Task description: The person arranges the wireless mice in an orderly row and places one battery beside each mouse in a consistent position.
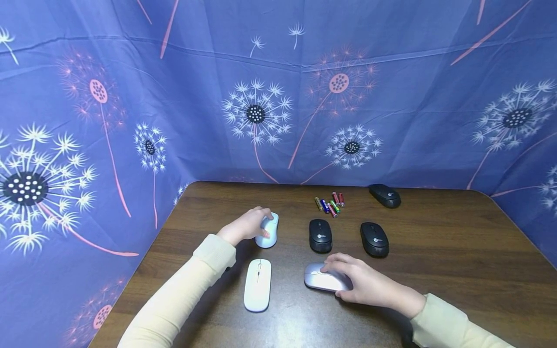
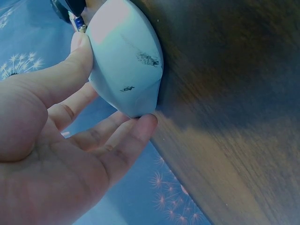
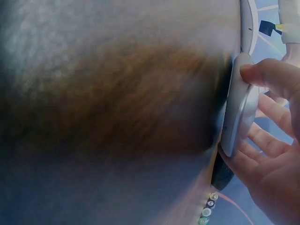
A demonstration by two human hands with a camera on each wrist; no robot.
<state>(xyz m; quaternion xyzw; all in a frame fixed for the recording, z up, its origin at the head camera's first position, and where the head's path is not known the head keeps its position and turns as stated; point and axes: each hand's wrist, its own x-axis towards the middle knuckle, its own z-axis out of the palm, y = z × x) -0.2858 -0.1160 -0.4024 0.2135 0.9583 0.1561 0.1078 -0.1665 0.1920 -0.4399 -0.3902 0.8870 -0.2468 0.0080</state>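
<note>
My left hand [image 1: 247, 226] grips a pale blue computer mouse [image 1: 271, 237] on the left of the table, thumb on one side and fingers on the other. Dark scuffs mark this mouse [image 2: 124, 61] in the left wrist view. On the right, my other hand [image 1: 370, 284] holds a silver computer mouse [image 1: 315, 277] that lies sideways on the tabletop. The right wrist view has the thumb on one edge of the silver mouse [image 3: 238, 108] and fingers along the opposite edge. Between the forearms lies a white mouse [image 1: 257, 290], untouched.
Two black mice, one in the middle [image 1: 320, 237] and one to its right [image 1: 374, 240], lie beyond my right hand. A third black mouse [image 1: 385, 195] is near the back edge. Several small batteries [image 1: 332, 207] are clustered at the back of the wooden table [image 1: 452, 232], before a blue dandelion-print cloth [image 1: 196, 121].
</note>
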